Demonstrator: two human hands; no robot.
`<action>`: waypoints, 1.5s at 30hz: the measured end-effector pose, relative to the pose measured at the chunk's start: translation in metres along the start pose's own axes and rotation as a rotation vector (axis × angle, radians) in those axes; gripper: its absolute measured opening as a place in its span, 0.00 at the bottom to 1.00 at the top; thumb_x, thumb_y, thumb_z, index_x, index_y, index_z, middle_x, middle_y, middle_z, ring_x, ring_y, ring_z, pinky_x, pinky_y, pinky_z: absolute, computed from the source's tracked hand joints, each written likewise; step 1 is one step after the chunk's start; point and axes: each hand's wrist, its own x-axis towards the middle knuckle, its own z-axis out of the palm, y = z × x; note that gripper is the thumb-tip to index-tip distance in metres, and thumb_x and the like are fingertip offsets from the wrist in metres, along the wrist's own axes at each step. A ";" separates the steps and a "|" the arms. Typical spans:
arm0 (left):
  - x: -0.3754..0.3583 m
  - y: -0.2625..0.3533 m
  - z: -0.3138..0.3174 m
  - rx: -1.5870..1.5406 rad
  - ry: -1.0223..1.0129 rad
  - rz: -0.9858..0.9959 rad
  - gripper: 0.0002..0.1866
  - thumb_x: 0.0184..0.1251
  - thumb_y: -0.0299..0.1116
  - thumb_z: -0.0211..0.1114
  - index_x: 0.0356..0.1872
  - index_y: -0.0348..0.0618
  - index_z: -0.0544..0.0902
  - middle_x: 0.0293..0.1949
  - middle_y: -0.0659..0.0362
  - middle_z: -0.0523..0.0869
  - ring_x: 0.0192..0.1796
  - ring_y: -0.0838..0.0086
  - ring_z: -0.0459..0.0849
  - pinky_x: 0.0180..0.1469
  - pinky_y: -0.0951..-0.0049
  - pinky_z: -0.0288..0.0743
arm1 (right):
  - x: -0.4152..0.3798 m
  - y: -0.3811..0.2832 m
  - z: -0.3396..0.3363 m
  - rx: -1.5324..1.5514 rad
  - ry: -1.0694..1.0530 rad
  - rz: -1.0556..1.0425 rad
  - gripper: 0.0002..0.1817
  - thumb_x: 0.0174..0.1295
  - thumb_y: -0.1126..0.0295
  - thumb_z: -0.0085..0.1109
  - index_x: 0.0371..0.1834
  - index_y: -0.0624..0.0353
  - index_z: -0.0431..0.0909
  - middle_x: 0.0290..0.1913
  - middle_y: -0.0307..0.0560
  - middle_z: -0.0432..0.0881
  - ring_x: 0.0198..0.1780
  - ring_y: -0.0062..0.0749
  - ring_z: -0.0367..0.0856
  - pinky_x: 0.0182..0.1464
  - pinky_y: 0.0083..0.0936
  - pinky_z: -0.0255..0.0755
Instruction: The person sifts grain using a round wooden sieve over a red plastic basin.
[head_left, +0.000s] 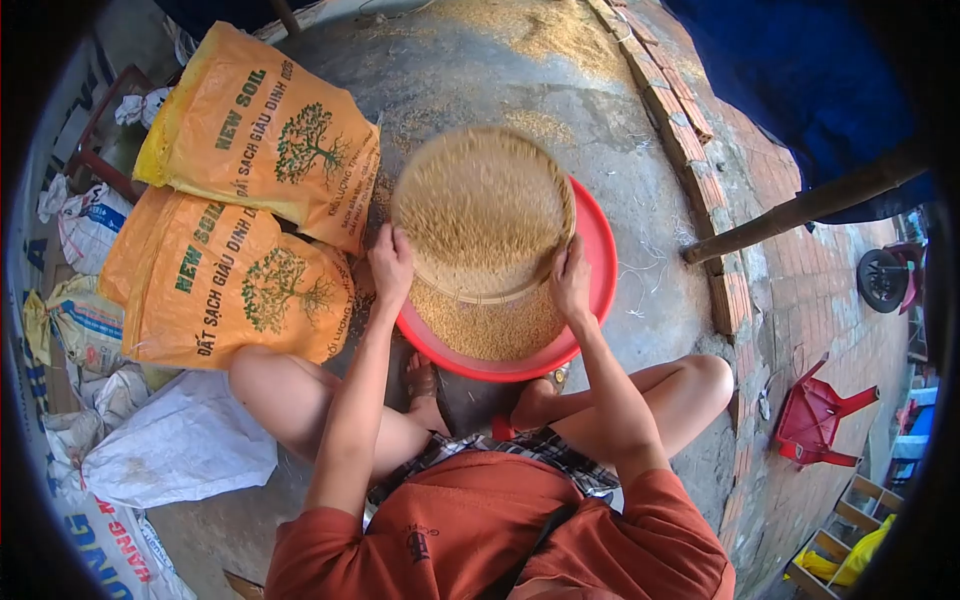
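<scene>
A round woven winnowing basket [482, 285] is held over a wide red basin [598, 240]. My left hand [391, 262] grips the basket's left rim, and my right hand [571, 280] grips its right rim. Grain [485, 195] in the basket is smeared by motion, so its separate kernels are hard to make out. More golden grain [490, 332] lies in the basin, showing below the basket's near edge. The basin sits on the concrete floor between my bent legs.
Two stacked orange sacks [260, 130] stand close on the left, with a white sack [180, 440] nearer. Grain [560, 40] is spread on the floor beyond. A row of bricks [690, 160], a wooden pole [800, 210] and an overturned red stool [815, 420] are on the right.
</scene>
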 end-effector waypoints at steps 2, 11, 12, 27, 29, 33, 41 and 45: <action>-0.011 -0.032 0.011 0.140 -0.137 -0.070 0.12 0.61 0.33 0.47 0.25 0.34 0.72 0.21 0.43 0.75 0.28 0.49 0.76 0.26 0.59 0.65 | -0.008 0.026 0.010 -0.057 -0.162 0.145 0.13 0.58 0.72 0.40 0.45 0.66 0.62 0.28 0.66 0.73 0.32 0.61 0.72 0.32 0.46 0.64; -0.019 -0.021 0.003 0.261 -0.232 -0.071 0.13 0.61 0.34 0.46 0.25 0.33 0.72 0.21 0.41 0.76 0.28 0.47 0.76 0.29 0.54 0.66 | -0.018 0.031 0.003 -0.132 -0.183 0.157 0.10 0.55 0.72 0.41 0.34 0.70 0.62 0.22 0.67 0.73 0.27 0.63 0.72 0.31 0.47 0.66; -0.014 -0.004 -0.001 0.256 -0.232 -0.063 0.13 0.61 0.34 0.46 0.25 0.33 0.72 0.21 0.41 0.76 0.28 0.47 0.76 0.29 0.54 0.66 | -0.015 0.020 -0.001 -0.132 -0.174 0.156 0.10 0.55 0.72 0.41 0.34 0.70 0.62 0.22 0.67 0.73 0.27 0.63 0.72 0.31 0.47 0.66; -0.064 -0.102 0.023 0.365 -0.475 -0.230 0.16 0.59 0.35 0.47 0.22 0.30 0.73 0.19 0.41 0.76 0.23 0.50 0.76 0.29 0.57 0.70 | -0.048 0.076 0.014 -0.356 -0.583 0.417 0.19 0.53 0.62 0.42 0.29 0.75 0.67 0.24 0.68 0.75 0.30 0.57 0.77 0.36 0.43 0.71; -0.044 -0.071 0.009 0.264 -0.417 -0.252 0.15 0.58 0.34 0.48 0.22 0.32 0.74 0.22 0.39 0.76 0.29 0.46 0.76 0.32 0.54 0.67 | -0.043 0.066 0.015 -0.380 -0.499 0.317 0.19 0.53 0.63 0.42 0.31 0.75 0.66 0.23 0.68 0.75 0.29 0.57 0.77 0.35 0.43 0.71; -0.018 -0.034 -0.008 0.240 -0.271 -0.041 0.13 0.59 0.34 0.48 0.23 0.33 0.71 0.21 0.40 0.75 0.29 0.46 0.75 0.30 0.55 0.66 | -0.031 0.025 0.005 -0.170 -0.334 0.300 0.14 0.51 0.68 0.45 0.29 0.74 0.63 0.19 0.68 0.73 0.25 0.57 0.76 0.29 0.41 0.71; -0.031 -0.034 -0.003 0.196 -0.245 0.011 0.11 0.60 0.33 0.48 0.25 0.34 0.69 0.21 0.41 0.75 0.27 0.47 0.75 0.27 0.55 0.64 | -0.035 0.044 0.008 -0.067 -0.453 0.454 0.11 0.53 0.71 0.44 0.30 0.71 0.60 0.20 0.62 0.75 0.15 0.42 0.77 0.16 0.31 0.71; -0.024 -0.012 -0.010 0.067 -0.140 -0.028 0.11 0.61 0.32 0.47 0.26 0.35 0.69 0.19 0.42 0.74 0.26 0.48 0.75 0.24 0.57 0.63 | -0.028 0.014 -0.002 0.030 -0.353 0.367 0.11 0.53 0.72 0.45 0.31 0.70 0.60 0.19 0.61 0.75 0.16 0.43 0.77 0.16 0.32 0.71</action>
